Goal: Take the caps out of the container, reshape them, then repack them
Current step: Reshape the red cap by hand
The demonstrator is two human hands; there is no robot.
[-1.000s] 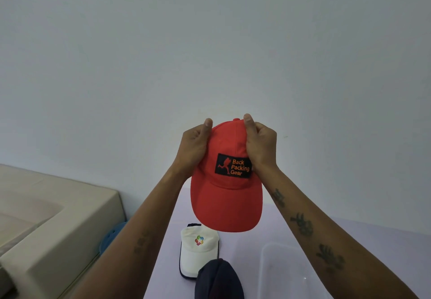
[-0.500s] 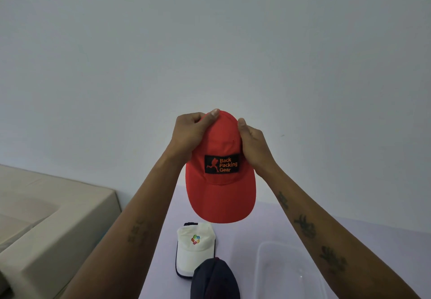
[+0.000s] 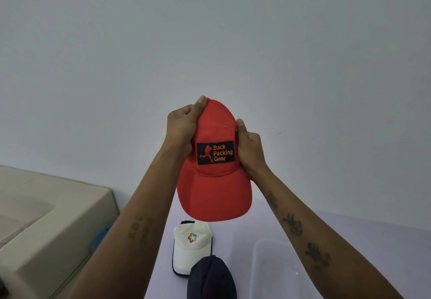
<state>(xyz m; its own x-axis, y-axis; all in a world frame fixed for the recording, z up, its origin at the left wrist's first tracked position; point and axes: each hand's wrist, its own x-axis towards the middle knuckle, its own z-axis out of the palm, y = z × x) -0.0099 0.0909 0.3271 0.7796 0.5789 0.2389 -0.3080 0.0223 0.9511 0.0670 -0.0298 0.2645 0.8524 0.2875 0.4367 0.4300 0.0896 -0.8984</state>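
I hold a red cap (image 3: pixel 215 189) with a black "Back Packing Gear" patch up in front of the wall, brim pointing down toward me. My left hand (image 3: pixel 183 127) grips the crown's left side, thumb on its top. My right hand (image 3: pixel 249 149) grips the crown's right side lower down. Below, on the lilac table, lie a white cap (image 3: pixel 191 249) with a coloured logo and a dark navy cap (image 3: pixel 211 277) nearer me. A clear plastic container (image 3: pixel 268 270) stands to their right, partly behind my right forearm.
A beige cushioned seat (image 3: pixel 46 224) stands at the left, beside the table (image 3: pixel 349 233). A blue object (image 3: pixel 99 240) peeks out between the seat and my left arm. A plain grey wall fills the upper view.
The red cap has shifted slightly left and tilted. My left hand has climbed to the crown's top while my right hand has slid lower on its side.
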